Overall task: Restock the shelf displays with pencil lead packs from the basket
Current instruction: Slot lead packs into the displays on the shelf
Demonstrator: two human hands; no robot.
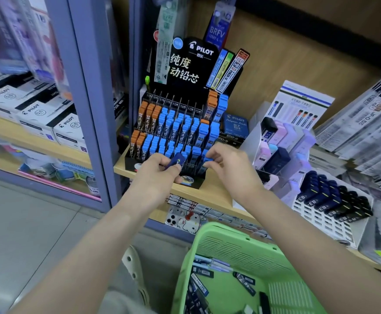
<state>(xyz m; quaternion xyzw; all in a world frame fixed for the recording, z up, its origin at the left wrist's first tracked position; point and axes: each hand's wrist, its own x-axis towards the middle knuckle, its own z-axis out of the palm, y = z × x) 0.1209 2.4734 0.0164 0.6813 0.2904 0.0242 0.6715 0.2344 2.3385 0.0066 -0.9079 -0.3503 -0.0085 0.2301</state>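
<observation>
A black Pilot display stand (162,168) on the wooden shelf holds rows of orange and blue pencil lead packs (175,128). My left hand (155,173) grips a dark blue lead pack (177,160) in front of the stand's lowest row. My right hand (228,166) pinches a blue-capped pack (208,160) at the right end of that front row. Below, a green plastic basket (237,248) holds several loose lead packs (204,279).
Right of the stand are a clear rack of pastel lead cases (282,150), a white tray of dark navy packs (330,200) and hanging refill packets (366,123). A purple shelf post (87,105) stands left. Boxes of Pilot pens (37,114) lie beyond it.
</observation>
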